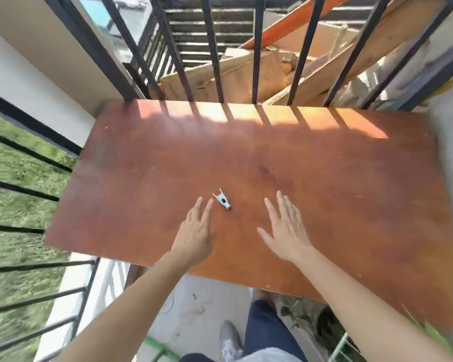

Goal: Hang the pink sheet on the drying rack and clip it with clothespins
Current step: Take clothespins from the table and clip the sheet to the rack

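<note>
A: What's on the reddish-brown tabletop (324, 205)?
B: One pale clothespin (222, 201) with a dark middle, lying flat near the front centre.
A: Where's the left hand (195, 239)?
B: Over the board, fingers straight, fingertips just beside the clothespin but apart from it.
A: And the right hand (288, 231)?
B: On the clothespin's other side, near it, fingers spread flat. Whether either palm touches the wood, I can't tell.
A: Behind?
B: A black railing (212, 48), its bars throwing striped shadows on the sunlit far edge, planks (246, 74) piled beyond. Grass (16, 205) on the left.
</note>
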